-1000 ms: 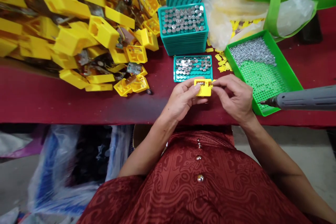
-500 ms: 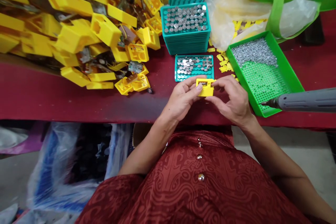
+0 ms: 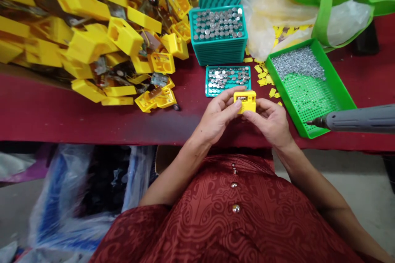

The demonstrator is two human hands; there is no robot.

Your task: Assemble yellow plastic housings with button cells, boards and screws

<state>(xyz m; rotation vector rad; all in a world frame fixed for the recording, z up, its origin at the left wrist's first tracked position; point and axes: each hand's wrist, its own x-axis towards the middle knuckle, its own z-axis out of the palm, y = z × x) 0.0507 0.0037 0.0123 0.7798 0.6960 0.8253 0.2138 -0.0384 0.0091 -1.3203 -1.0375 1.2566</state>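
A small yellow plastic case with a slot of silvery button cells is held up over the table's front part. My left hand grips its left side, thumb on the front face. My right hand is closed on its right side, thumb at the lower edge and fingers partly hidden behind it. Just beyond the hands lies a teal tray of loose button cells. Behind that rises a stack of teal trays, the top one filled with button cells.
Yellow housings with wiring are heaped at left. A green basket of screws stands at right, a grey electric screwdriver reaching over it. Small yellow covers lie beside a plastic bag. A blue lined crate sits below.
The yellow case has shifted slightly right and turned a little. My right fingers have moved from its right edge to around its side and back, with the thumb now on its lower edge.
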